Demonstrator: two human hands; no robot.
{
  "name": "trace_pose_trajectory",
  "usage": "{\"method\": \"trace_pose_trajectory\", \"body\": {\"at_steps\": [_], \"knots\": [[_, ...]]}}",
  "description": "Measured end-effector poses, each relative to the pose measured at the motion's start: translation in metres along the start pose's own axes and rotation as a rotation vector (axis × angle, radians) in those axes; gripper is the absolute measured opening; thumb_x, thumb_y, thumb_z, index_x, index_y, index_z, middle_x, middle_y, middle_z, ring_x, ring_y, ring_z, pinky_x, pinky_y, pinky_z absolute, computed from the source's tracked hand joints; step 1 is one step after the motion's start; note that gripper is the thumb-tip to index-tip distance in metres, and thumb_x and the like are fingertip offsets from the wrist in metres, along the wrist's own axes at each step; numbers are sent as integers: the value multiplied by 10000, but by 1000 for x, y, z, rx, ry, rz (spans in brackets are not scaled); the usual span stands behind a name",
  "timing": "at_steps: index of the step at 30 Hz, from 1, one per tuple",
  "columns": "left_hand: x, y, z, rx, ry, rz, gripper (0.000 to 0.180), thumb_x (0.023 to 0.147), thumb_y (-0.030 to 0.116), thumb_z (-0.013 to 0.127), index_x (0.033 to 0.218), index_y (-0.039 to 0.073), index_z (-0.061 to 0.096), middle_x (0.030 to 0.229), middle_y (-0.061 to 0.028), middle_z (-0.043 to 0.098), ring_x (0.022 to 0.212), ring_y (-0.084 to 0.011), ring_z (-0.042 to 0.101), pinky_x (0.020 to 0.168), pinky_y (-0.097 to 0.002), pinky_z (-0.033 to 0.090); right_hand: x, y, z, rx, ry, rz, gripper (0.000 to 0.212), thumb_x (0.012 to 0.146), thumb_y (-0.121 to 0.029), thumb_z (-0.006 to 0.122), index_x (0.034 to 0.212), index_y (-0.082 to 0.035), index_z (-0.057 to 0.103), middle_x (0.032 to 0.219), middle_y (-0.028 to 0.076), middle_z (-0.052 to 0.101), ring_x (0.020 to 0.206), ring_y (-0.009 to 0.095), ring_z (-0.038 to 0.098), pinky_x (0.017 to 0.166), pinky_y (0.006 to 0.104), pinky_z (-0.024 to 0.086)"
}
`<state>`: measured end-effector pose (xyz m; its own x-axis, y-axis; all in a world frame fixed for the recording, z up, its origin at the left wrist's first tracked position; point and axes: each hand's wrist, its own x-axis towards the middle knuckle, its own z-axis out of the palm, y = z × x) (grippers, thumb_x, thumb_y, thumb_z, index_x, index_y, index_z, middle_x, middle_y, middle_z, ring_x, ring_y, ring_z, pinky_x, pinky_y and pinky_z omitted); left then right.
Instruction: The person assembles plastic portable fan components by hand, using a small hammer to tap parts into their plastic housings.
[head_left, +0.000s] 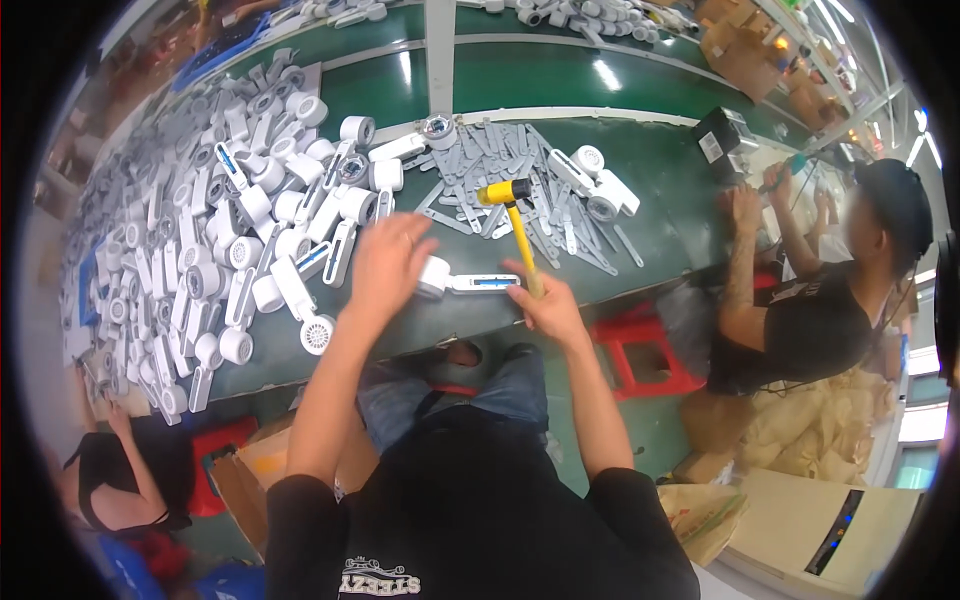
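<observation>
My right hand [551, 306] is closed round the yellow handle of a two-faced mallet [522, 232], its yellow and black head raised over the table. The thumb and a finger of this hand also meet the handle end of a white handheld fan [482, 283]. That fan lies near the table's front edge, its handle uncovered, with a blue strip inside. My left hand [388, 262] is slightly blurred beside the fan's round head [433, 277], fingers apart and apparently holding nothing. Beyond the mallet spreads a heap of flat grey handle covers [490, 165].
A large pile of white and grey fans [240, 200] covers the table's left side. More fans [600, 185] lie right of the covers. A black box [725, 140] stands farther right, near a co-worker [820, 300]. A red stool [645, 350] and another person [120, 470] are beside the table.
</observation>
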<state>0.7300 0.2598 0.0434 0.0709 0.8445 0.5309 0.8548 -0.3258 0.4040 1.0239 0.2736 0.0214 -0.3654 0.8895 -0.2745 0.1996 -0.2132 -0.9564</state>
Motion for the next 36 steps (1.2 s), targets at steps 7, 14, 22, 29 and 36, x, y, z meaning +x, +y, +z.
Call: {"method": "trace_pose_trajectory", "body": {"at_steps": [7, 14, 22, 29, 36], "knots": [[69, -46, 26, 152, -256, 149, 251, 808, 163, 849, 1058, 148, 840, 1159, -32, 715, 1151, -261, 605, 1002, -420, 449, 4, 4, 1, 36, 80, -66, 373, 1027, -229, 738, 1379, -110, 715, 686, -59, 579, 498, 42, 503, 466, 235, 393], [65, -41, 24, 84, -358, 203, 137, 974, 193, 695, 1027, 94, 774, 1076, -83, 747, 1095, -301, 666, 976, -437, 487, 4, 21, -8, 159, 151, -74, 356, 1028, -205, 732, 1360, -77, 708, 682, -38, 603, 502, 53, 528, 465, 245, 423], [20, 57, -21, -432, -526, -13, 190, 1051, 136, 583, 1060, -19, 692, 1019, -221, 685, 1034, -424, 657, 907, -476, 531, -23, -29, 38, 173, 110, -44, 344, 1026, -193, 753, 1331, -37, 719, 843, 6, 701, 490, 38, 513, 418, 238, 368], [-13, 36, -6, -48, -64, 217, 512, 874, 251, 832, 1342, 101, 686, 1187, -100, 708, 1183, -333, 644, 1155, -471, 473, -10, -34, 12, 15, 70, 24, 295, 1029, -245, 752, 1212, -14, 768, 741, -15, 659, 488, 34, 486, 433, 227, 348], [-28, 22, 13, -326, -283, -54, 725, 859, 109, 840, 1516, 109, 535, 1167, -133, 724, 1350, -402, 568, 1166, -496, 452, 14, -30, 12, -228, -34, 35, 262, 1016, -208, 757, 1241, -78, 786, 730, -39, 636, 521, 33, 483, 458, 243, 350]]}}
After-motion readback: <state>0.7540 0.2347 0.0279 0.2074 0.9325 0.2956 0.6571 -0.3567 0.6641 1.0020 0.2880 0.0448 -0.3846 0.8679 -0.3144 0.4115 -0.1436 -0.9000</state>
